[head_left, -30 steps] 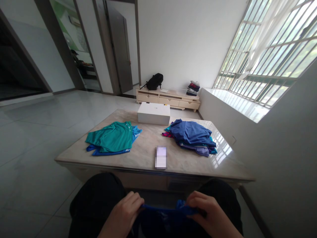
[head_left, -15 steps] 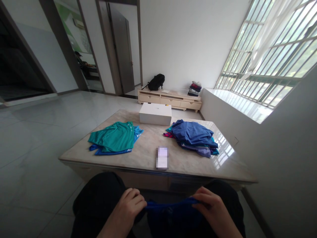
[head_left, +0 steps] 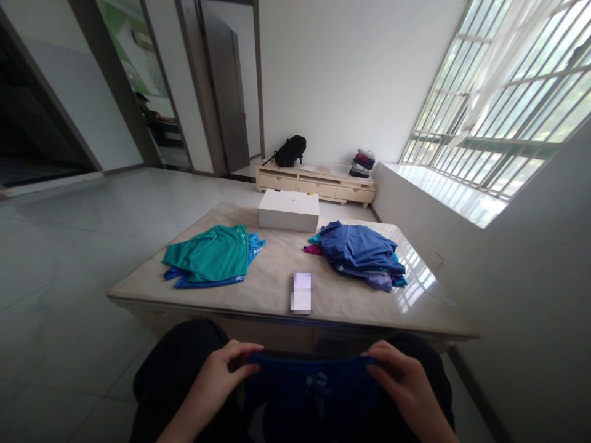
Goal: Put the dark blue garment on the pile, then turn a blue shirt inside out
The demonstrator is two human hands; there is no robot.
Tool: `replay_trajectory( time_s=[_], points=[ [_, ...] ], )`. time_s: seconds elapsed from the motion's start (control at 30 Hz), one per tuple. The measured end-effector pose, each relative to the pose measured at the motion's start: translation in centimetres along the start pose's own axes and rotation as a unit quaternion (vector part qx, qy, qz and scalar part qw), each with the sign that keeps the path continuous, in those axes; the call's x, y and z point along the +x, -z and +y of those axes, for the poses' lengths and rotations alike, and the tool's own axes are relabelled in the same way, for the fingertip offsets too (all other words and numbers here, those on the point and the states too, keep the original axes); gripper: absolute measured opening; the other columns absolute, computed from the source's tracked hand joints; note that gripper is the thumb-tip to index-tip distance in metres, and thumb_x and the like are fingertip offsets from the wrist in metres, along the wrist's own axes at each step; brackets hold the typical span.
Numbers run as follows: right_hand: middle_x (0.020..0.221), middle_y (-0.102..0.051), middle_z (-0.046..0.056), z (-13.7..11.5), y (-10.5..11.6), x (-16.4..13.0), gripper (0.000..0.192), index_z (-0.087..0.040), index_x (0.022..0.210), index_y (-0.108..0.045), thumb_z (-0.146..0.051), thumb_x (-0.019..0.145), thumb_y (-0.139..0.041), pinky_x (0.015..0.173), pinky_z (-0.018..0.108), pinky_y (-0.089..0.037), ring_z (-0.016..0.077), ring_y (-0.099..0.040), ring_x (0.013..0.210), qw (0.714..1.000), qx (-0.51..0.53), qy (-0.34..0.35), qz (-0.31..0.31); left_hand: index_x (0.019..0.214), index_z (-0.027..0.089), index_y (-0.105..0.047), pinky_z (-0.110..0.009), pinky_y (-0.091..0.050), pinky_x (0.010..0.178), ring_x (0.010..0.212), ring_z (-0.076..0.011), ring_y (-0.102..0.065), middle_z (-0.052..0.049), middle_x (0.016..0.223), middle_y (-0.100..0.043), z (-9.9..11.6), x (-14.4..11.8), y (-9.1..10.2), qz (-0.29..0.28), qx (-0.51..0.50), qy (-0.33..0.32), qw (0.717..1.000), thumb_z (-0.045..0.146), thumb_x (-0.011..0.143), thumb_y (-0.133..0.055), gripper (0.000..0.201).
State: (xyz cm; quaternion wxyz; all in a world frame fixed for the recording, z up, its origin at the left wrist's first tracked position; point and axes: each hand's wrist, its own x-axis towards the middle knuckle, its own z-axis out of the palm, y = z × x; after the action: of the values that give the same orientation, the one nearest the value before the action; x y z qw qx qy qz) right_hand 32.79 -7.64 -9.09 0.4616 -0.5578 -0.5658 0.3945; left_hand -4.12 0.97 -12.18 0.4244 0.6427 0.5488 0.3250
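Observation:
A dark blue garment [head_left: 318, 394] with a pale print near its top edge hangs between my knees, below the table's front edge. My left hand [head_left: 231, 363] pinches its upper left corner between thumb and fingers. At the upper right corner, my right hand [head_left: 397, 369] pinches it the same way. The top edge is stretched nearly straight between both hands, and the lower part fades into shadow. On the table [head_left: 268, 295] ahead, green and blue clothes [head_left: 212, 255] are piled at the left. A second pile of blue and purple clothes [head_left: 360, 249] lies at the right.
A phone [head_left: 301, 292] with a blurred screen lies near the table's front edge. At the back stands a white box [head_left: 289, 210]. Beyond it, a low cabinet [head_left: 318, 184] carries a black backpack [head_left: 290, 151] and a clothes stack [head_left: 362, 163]. A barred window [head_left: 503, 92] is at right.
My hands have risen slightly, and the left has shifted left. The garment's top edge is now wider and tauter, with its print showing more clearly.

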Motion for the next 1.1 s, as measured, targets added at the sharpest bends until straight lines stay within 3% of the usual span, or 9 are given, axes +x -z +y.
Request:
replay_trajectory(
  time_s=[0.2, 0.37, 0.43, 0.53, 0.63, 0.73, 0.9, 1.0, 1.1],
  points=[
    [0.098, -0.077, 0.008, -0.3, 1.0, -0.2, 0.031, -0.023, 0.102, -0.083, -0.050, 0.086, -0.078, 0.076, 0.028, -0.057, 0.0246, -0.072, 0.090, 0.999, -0.023, -0.025, 0.020, 0.080, 0.019, -0.081, -0.024, -0.051, 0.055, 0.052, -0.0150, -0.062, -0.001, 0.072, -0.075, 1.8, -0.9, -0.4, 0.013, -0.071, 0.016, 0.997, 0.035, 0.073, -0.076, 0.018],
    [0.100, -0.078, 0.010, -0.4, 1.7, -0.5, 0.036, -0.021, 0.106, -0.081, -0.051, 0.086, -0.078, 0.081, 0.032, -0.060, 0.0253, -0.073, 0.089, 0.998, -0.034, -0.047, 0.025, 0.070, 0.021, -0.078, -0.023, -0.059, 0.071, 0.076, -0.0210, -0.075, -0.002, 0.079, -0.077, 3.7, -1.4, 0.3, 0.062, -0.103, -0.057, 0.991, 0.026, 0.068, -0.080, 0.006],
    [0.102, -0.078, 0.011, -0.8, 1.8, -0.6, 0.036, -0.021, 0.105, -0.082, -0.049, 0.082, -0.082, 0.084, 0.034, -0.059, 0.0266, -0.073, 0.093, 0.999, -0.014, -0.044, 0.015, 0.069, 0.022, -0.078, -0.023, -0.060, 0.073, 0.077, -0.0210, -0.075, -0.001, 0.079, -0.078, 4.2, -1.3, 0.9, 0.089, -0.098, -0.070, 0.989, 0.025, 0.066, -0.083, 0.007],
    [0.089, -0.078, 0.009, -1.6, 1.7, -0.8, 0.036, -0.019, 0.096, -0.082, -0.046, 0.073, -0.091, 0.074, 0.031, -0.057, 0.0240, -0.071, 0.083, 0.997, 0.051, -0.061, 0.001, 0.072, 0.021, -0.077, -0.022, -0.061, 0.069, 0.073, -0.0197, -0.074, -0.001, 0.080, -0.078, 4.5, -1.2, 1.8, 0.106, -0.118, -0.083, 0.984, 0.024, 0.067, -0.086, 0.011],
    [0.080, -0.074, 0.006, -2.2, 1.7, -0.7, 0.037, -0.019, 0.087, -0.081, -0.046, 0.066, -0.095, 0.064, 0.027, -0.051, 0.0191, -0.066, 0.072, 0.992, 0.105, -0.068, -0.013, 0.076, 0.020, -0.077, -0.023, -0.059, 0.058, 0.062, -0.0169, -0.070, -0.002, 0.081, -0.076, 4.5, -1.1, 2.7, 0.046, -0.163, -0.106, 0.980, 0.024, 0.074, -0.085, 0.010],
    [0.077, -0.071, 0.006, -2.4, 2.0, -0.5, 0.030, -0.020, 0.082, -0.082, -0.046, 0.072, -0.092, 0.062, 0.027, -0.047, 0.0183, -0.062, 0.071, 0.992, 0.118, -0.008, -0.038, 0.077, 0.020, -0.078, -0.026, -0.060, 0.063, 0.071, -0.0206, -0.072, -0.004, 0.082, -0.076, 4.5, -1.1, 3.6, -0.010, -0.172, -0.137, 0.976, 0.026, 0.078, -0.086, 0.010],
    [0.080, -0.072, 0.006, -4.0, 2.6, -0.3, 0.017, -0.024, 0.084, -0.083, -0.041, 0.085, -0.083, 0.065, 0.030, -0.049, 0.0195, -0.064, 0.073, 0.988, 0.105, 0.073, -0.083, 0.084, 0.022, -0.080, -0.030, -0.060, 0.076, 0.081, -0.0218, -0.074, -0.006, 0.086, -0.077, 5.7, -1.5, 4.4, -0.018, -0.148, -0.217, 0.965, 0.031, 0.091, -0.078, 0.012],
    [0.074, -0.073, 0.005, -6.3, 1.9, 0.0, 0.016, -0.025, 0.081, -0.083, -0.038, 0.090, -0.079, 0.067, 0.032, -0.050, 0.0192, -0.064, 0.070, 0.978, 0.102, 0.108, -0.149, 0.085, 0.021, -0.078, -0.029, -0.058, 0.075, 0.079, -0.0195, -0.071, -0.005, 0.085, -0.074, 7.2, -1.6, 3.2, -0.043, -0.198, -0.246, 0.948, 0.035, 0.097, -0.072, 0.019],
    [0.071, -0.075, 0.004, -8.8, -0.1, 1.0, 0.015, -0.027, 0.081, -0.084, -0.034, 0.092, -0.077, 0.070, 0.033, -0.051, 0.0189, -0.066, 0.070, 0.961, 0.125, 0.136, -0.205, 0.079, 0.020, -0.074, -0.028, -0.055, 0.073, 0.078, -0.0172, -0.067, -0.004, 0.085, -0.069, 8.9, -1.4, 0.6, -0.083, -0.285, -0.250, 0.922, 0.038, 0.096, -0.073, 0.025]
  ],
)
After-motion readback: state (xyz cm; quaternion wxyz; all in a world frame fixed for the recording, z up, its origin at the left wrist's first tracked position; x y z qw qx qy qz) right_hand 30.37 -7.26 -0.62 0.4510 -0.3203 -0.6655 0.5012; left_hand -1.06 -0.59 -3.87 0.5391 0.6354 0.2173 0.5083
